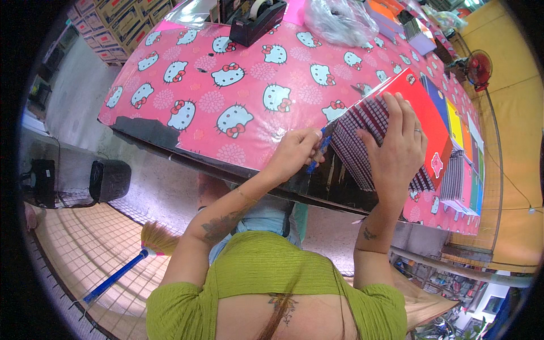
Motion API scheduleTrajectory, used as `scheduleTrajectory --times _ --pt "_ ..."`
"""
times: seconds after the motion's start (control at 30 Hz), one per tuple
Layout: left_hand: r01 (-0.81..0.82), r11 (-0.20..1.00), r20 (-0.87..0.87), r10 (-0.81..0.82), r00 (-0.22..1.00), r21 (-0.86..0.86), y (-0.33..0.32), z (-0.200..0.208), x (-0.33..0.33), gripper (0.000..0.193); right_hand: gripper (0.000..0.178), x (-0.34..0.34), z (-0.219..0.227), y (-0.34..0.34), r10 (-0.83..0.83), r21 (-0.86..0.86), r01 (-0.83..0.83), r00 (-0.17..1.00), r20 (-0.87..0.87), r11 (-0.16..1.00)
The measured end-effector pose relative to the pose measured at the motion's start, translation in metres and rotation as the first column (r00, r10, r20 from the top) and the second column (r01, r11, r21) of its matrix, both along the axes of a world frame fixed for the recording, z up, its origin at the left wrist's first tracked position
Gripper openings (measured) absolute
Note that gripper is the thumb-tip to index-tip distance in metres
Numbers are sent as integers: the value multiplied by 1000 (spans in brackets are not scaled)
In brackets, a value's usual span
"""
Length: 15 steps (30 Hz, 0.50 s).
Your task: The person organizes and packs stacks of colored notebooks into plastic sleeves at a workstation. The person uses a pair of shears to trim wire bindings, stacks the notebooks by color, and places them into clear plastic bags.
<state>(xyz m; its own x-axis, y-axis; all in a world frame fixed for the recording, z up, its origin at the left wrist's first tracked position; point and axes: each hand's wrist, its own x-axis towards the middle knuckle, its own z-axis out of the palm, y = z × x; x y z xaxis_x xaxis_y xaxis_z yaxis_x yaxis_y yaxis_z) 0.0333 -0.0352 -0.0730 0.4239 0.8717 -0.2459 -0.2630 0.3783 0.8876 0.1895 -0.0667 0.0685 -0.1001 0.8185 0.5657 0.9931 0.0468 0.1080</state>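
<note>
A tall stack of spiral-bound notebooks point(432, 127) with a red top cover stands near the table's front edge, its coiled spines turned toward my left. My right hand point(396, 141) lies over the stack's top and spine side with fingers stretched and thumb apart. Beside the stack's lower left corner, my left hand point(297, 152) pinches a slim blue object point(319, 152), held upright at a slant. My fingers cover part of it, so its exact kind is unclear.
More notebooks point(456, 184) in several colours stand right of the red stack. A black tape dispenser point(258, 22) and a clear plastic bag point(340, 22) sit on the pink patterned table point(192, 127). Cartons point(122, 25) are piled far left. A broom point(156, 238) is at lower left.
</note>
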Motion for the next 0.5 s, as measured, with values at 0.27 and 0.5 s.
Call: scheduleTrajectory --times 0.27,0.5 --pt "-44 986 -150 68 986 159 -8 1 0 30 75 2 -1 1 -1 20 1 1000 7 1000" --pt "0 998 35 3 999 -66 -6 3 -1 31 75 1 -1 1 -4 12 4 1000 12 1000"
